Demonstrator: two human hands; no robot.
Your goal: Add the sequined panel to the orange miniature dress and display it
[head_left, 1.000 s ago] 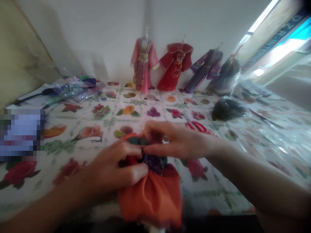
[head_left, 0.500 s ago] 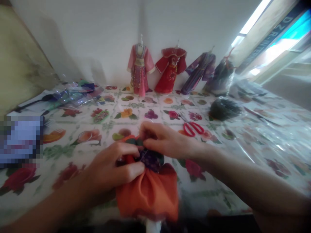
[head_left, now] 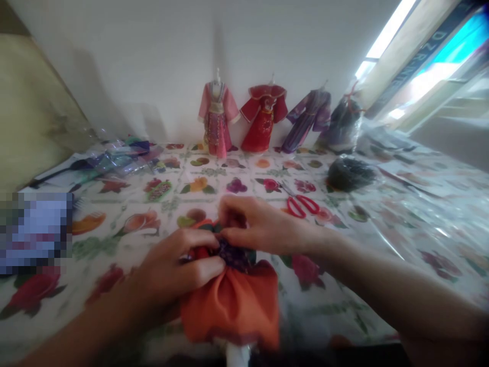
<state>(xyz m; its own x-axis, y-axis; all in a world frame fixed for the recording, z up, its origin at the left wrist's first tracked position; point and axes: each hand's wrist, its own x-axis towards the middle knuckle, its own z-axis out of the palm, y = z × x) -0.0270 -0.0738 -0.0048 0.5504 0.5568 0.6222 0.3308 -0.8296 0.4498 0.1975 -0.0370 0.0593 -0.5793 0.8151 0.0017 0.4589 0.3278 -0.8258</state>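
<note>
A doll's dress lies in front of me, its orange skirt towards me and a dark purple patterned waist part above it. A white piece sticks out from under the skirt's near edge. My left hand is closed on the dress's waist from the left, thumb and finger on the purple cloth. From the right, my right hand reaches over the top of the dress with fingers curled in a pinch at the purple part. Its fingertips hide whatever fine piece they hold. Red-handled scissors lie beyond my right hand.
Along the wall stand a pink doll dress, a red doll dress and a purple doll dress. A dark plastic-wrapped bundle sits at right. Clear plastic packaging lies at left on the fruit-print tablecloth.
The view has tilted and shifted slightly. My right hand's fingertips have moved a little left, closer to my left hand. Both hands remain on the dress.
</note>
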